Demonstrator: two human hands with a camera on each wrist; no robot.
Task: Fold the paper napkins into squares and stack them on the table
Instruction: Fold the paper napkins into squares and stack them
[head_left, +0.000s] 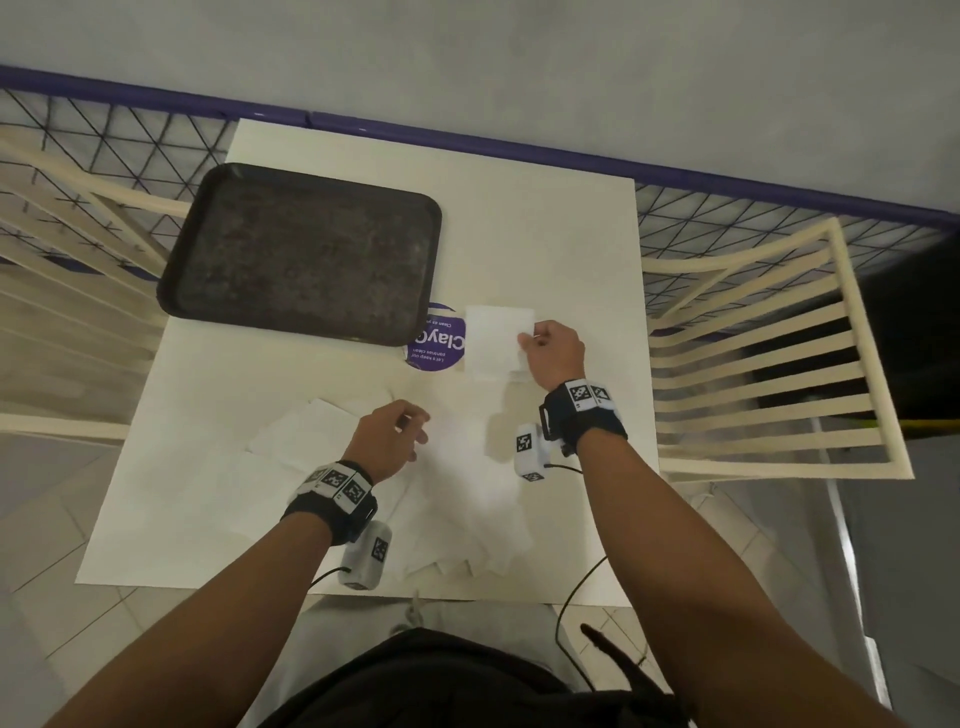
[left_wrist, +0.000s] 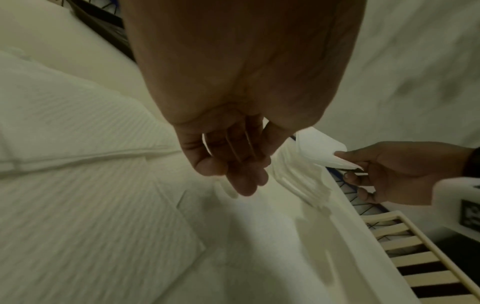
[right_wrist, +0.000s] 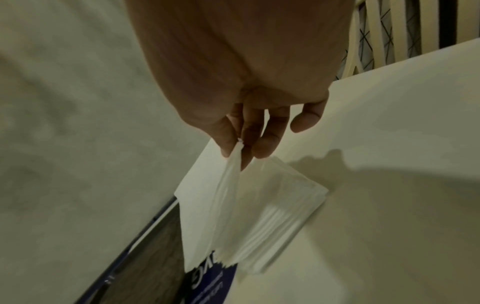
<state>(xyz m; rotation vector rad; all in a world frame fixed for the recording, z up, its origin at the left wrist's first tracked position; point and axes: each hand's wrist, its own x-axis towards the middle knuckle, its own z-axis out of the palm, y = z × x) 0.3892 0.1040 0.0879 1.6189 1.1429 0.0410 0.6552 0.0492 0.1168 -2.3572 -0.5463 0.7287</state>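
Note:
A folded white napkin (head_left: 496, 332) hangs from my right hand (head_left: 531, 344), pinched at its right corner between thumb and fingers. In the right wrist view this napkin (right_wrist: 207, 205) is lifted and tilted just above a stack of folded napkins (right_wrist: 283, 207) on the table; my right hand (right_wrist: 237, 151) pinches its top corner. My left hand (head_left: 413, 431) hovers nearer me over the loose unfolded napkins (head_left: 301, 431), fingers loosely curled and holding nothing. From the left wrist, my left hand (left_wrist: 233, 172) is over flat ribbed napkins (left_wrist: 78, 205).
A dark empty tray (head_left: 301, 254) lies at the back left of the white table (head_left: 571, 234). A round purple sticker (head_left: 436, 343) sits beside the stack. Slatted cream chairs (head_left: 769, 364) flank the table, with a mesh railing behind.

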